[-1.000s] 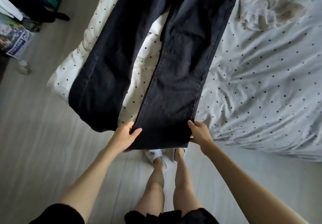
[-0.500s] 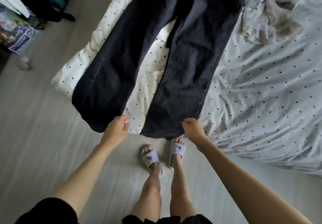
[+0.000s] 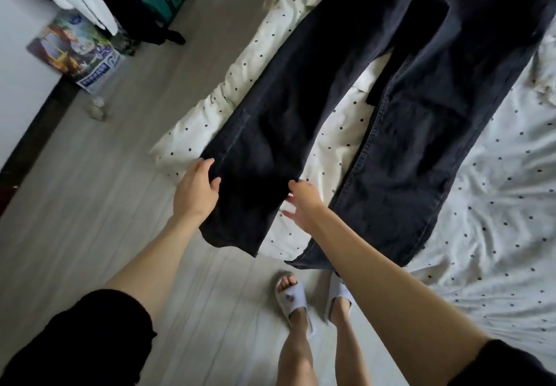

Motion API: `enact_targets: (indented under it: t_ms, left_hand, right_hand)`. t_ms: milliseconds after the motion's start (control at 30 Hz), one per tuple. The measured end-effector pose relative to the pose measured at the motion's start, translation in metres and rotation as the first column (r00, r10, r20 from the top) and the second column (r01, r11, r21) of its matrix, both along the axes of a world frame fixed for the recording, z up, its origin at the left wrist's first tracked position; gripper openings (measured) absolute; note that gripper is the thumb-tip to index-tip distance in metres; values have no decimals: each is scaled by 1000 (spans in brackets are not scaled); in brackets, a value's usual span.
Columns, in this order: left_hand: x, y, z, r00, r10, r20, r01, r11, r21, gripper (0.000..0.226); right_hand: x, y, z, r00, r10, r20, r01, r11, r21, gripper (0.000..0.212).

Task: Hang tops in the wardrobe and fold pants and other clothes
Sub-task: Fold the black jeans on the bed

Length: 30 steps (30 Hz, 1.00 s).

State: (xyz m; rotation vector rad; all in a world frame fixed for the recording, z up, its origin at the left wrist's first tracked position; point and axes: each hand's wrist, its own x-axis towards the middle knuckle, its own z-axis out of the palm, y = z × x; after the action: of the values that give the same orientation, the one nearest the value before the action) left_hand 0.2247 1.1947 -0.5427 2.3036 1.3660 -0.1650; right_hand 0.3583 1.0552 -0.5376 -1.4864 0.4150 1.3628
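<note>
**Hands switch from right leg to left leg of pants**

Change: a second ago both hands held the hem of the right leg; half a second ago the left hand had already let go and the right still pinched that hem. Now both hands bracket the left leg near its hem. Right leg lies released, hem hanging off the bed edge.

Left hand [image 3: 197,191]: fingers loosely curled round the leg's outer edge, thumb on the cloth. Right hand [image 3: 302,203]: fingers spread, relaxed, touching the inner edge; blurred, grip not evident.

Pants [image 3: 421,91]: dark, spread lengthwise on the bed, legs apart in a V, waist out of frame.

Likely meaning: right leg straightened, left leg next, fold not yet begun.

Surface: bed [image 3: 496,205] with dotted sheet, wrinkled; cream dotted quilt [image 3: 240,85] under the left leg, overhanging the floor [image 3: 90,205].

Room: clothes hanging top left, printed bag [image 3: 75,52] by the wall.
</note>
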Motion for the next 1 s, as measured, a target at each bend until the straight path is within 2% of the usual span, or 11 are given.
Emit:
enact_targets:
  t_ms: [67,200,433,533,667,767,867,1000]
  left_hand:
    - [-1,2,-4,997,69,-45,-67,997,45,43]
    - [9,8,-7,987,118,-108,-110,991,72,37]
    - [13,15,-11,976,50,-213,-34,996,81,20]
    - [4,18,-5,993,71,-97,-66,997,49,16]
    - [-17,21,9,964,235,125,-214,964,-158,9]
    - [-29,20,24,935,309,174,-255,927,-276,6]
    - [-38,21,41,939,292,184,-228,925,-305,4]
    - [-42,24,58,923,315,221,-219,903,-370,17]
  right_hand:
    - [-3,4,-3,999,21,36,-20,999,-28,27]
    - [-4,3,-2,1000,-3,-4,4,997,74,16]
    - [-2,0,-3,990,123,67,-129,988,81,7]
    - [-2,-4,2,981,160,109,-167,984,54,15]
    - [-3,-11,15,951,256,176,-254,967,-32,23]
    - [-7,-20,27,939,291,185,-282,957,-73,22]
    - [-11,-29,46,919,320,232,-311,947,-76,19]
    - [-8,-40,63,902,358,243,-361,932,-35,27]
